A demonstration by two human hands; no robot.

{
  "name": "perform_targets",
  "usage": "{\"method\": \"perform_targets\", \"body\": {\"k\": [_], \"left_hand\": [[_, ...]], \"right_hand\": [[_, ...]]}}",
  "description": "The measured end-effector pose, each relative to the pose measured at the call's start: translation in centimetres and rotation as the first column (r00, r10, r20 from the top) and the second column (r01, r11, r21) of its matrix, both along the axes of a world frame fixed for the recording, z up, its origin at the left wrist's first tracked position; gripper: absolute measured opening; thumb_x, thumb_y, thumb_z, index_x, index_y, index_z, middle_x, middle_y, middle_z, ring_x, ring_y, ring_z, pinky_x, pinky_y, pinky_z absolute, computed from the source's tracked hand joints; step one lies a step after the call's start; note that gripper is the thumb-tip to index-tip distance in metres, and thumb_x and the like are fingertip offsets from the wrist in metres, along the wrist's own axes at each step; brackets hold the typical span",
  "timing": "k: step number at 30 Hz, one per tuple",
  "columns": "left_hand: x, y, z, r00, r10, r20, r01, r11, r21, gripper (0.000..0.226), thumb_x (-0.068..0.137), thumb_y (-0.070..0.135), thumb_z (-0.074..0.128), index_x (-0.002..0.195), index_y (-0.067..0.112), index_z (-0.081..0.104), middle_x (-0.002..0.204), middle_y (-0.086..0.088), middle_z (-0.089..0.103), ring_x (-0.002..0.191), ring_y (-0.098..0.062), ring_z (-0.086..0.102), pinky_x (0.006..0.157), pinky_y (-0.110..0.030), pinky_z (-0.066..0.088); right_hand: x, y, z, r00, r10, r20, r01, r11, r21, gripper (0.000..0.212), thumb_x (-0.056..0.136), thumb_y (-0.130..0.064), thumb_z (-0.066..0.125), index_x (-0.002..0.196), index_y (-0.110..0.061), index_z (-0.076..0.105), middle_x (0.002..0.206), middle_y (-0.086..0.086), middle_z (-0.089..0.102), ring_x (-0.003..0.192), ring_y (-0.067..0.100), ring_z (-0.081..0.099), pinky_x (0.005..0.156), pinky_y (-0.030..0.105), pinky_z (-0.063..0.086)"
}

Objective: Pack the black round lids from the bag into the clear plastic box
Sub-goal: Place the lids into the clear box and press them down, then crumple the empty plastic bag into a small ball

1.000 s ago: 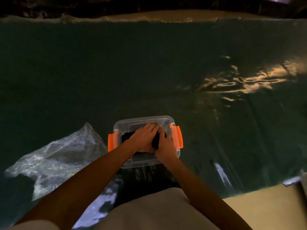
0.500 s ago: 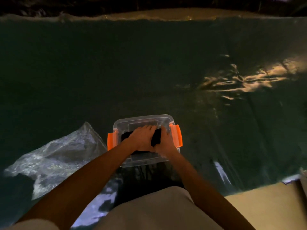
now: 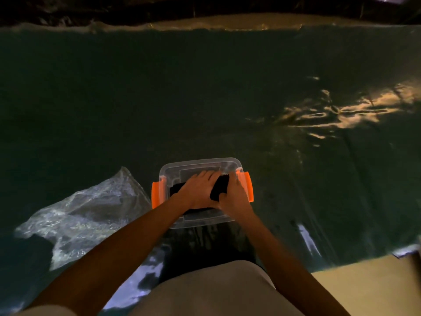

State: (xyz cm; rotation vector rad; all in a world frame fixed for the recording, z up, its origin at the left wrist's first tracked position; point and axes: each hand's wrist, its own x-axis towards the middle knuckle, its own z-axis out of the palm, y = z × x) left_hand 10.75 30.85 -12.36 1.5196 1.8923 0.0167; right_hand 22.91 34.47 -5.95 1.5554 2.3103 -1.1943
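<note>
The clear plastic box [image 3: 196, 164] with orange side latches [image 3: 155, 194] sits on the dark green sheet near the front edge. Black round lids [image 3: 220, 187] fill its inside as a dark mass. My left hand [image 3: 198, 189] lies flat on the lids, fingers spread toward the far side. My right hand [image 3: 235, 195] is pressed against the right end of the lids, inside the box's right wall. Most of the lids are hidden under both hands. The crumpled clear bag [image 3: 91, 208] lies to the left of the box, touching its left latch.
A shiny dark green plastic sheet [image 3: 205, 99] covers the table, with wrinkles and a bright reflection at the right [image 3: 346, 110]. A bare tan surface [image 3: 373, 286] shows at the lower right corner. My light shorts fill the bottom edge.
Both hands have stayed on the lids in the box; the right hand has slid a little toward the box's right wall. The box and bag have not moved.
</note>
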Motion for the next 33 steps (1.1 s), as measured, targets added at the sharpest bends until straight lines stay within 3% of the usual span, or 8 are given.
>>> {"method": "perform_targets", "body": {"k": [3,5,15,18,22,25,29,33], "left_hand": [[-0.8,-1.7,1.6,0.994,0.058,0.095,-0.076,0.978,0.194,0.080,0.076,0.057,0.059,0.140,0.022,0.026,0.148,-0.006,0.035,0.135,-0.025,0.032,0.108,-0.046,0.029],[-1.7,-3.1,3.0,0.988,0.103,0.113,-0.129,0.958,0.256,0.060,0.085,0.052,0.052,0.135,0.021,0.037,0.144,-0.005,0.040,0.131,-0.021,0.037,0.106,-0.044,0.034],[-6.4,-13.2,8.5,0.803,0.551,0.230,-0.558,0.556,0.616,0.016,0.091,0.022,0.049,0.098,0.016,0.062,0.094,0.005,0.058,0.082,-0.003,0.054,0.072,-0.017,0.041],[-5.9,-16.6,7.9,0.618,0.718,0.319,-0.741,0.398,0.541,0.010,0.091,0.015,0.054,0.093,0.017,0.063,0.083,0.004,0.061,0.070,0.004,0.054,0.060,-0.013,0.040],[-4.5,-20.2,5.2,0.336,0.854,0.396,-0.932,0.243,0.268,0.017,0.092,0.012,0.052,0.084,0.003,0.064,0.076,-0.017,0.067,0.070,-0.030,0.063,0.066,-0.037,0.049],[-3.4,-22.3,3.8,0.124,0.883,0.453,-0.992,0.097,0.082,0.024,0.092,0.013,0.051,0.078,-0.002,0.063,0.079,-0.026,0.068,0.067,-0.031,0.063,0.061,-0.037,0.053],[-2.5,-23.8,2.3,-0.243,0.861,0.446,-0.955,-0.132,-0.264,0.034,0.092,0.031,0.051,0.079,0.004,0.066,0.078,-0.017,0.067,0.054,-0.018,0.057,0.048,-0.026,0.045],[-3.2,-25.3,1.2,-0.649,0.649,0.397,-0.713,-0.336,-0.615,0.052,0.086,0.045,0.058,0.109,-0.001,0.057,0.104,-0.020,0.062,0.084,-0.029,0.060,0.068,-0.041,0.052]], "right_hand": [[0.8,-0.2,1.3,0.993,-0.084,-0.081,0.087,0.996,0.028,0.056,0.083,0.005,0.045,0.138,-0.004,0.034,0.129,0.019,0.051,0.108,0.027,0.053,0.082,0.024,0.047],[1.7,-0.6,2.3,0.974,-0.152,-0.167,0.162,0.986,0.044,0.051,0.080,0.009,0.041,0.126,-0.011,0.047,0.092,0.002,0.060,0.077,0.016,0.058,0.054,0.009,0.040],[2.1,-3.9,4.0,0.913,-0.270,-0.305,0.312,0.945,0.099,0.031,0.085,0.001,0.050,0.111,-0.012,0.060,0.096,-0.001,0.064,0.075,0.004,0.055,0.057,-0.003,0.038],[1.0,-5.7,4.7,0.891,-0.231,-0.391,0.300,0.946,0.125,0.029,0.084,0.002,0.051,0.108,-0.011,0.061,0.088,-0.006,0.061,0.076,-0.002,0.055,0.062,-0.002,0.039],[-0.7,-8.0,5.5,0.865,-0.150,-0.479,0.231,0.966,0.115,0.031,0.082,0.007,0.054,0.102,-0.016,0.060,0.082,-0.012,0.060,0.081,0.006,0.060,0.077,0.017,0.045],[-2.1,-10.2,5.9,0.852,-0.060,-0.520,0.167,0.973,0.161,0.032,0.081,0.007,0.054,0.101,-0.017,0.061,0.081,-0.016,0.059,0.081,0.000,0.059,0.079,0.010,0.042],[-3.7,-12.6,6.0,0.850,0.007,-0.526,0.104,0.978,0.181,0.028,0.084,0.003,0.053,0.104,-0.015,0.062,0.080,-0.013,0.062,0.079,0.004,0.061,0.075,0.010,0.043],[-4.4,-15.2,5.5,0.859,0.071,-0.507,0.033,0.980,0.194,0.025,0.086,0.000,0.055,0.105,-0.015,0.063,0.083,-0.007,0.066,0.077,0.009,0.063,0.070,0.006,0.044]]}}
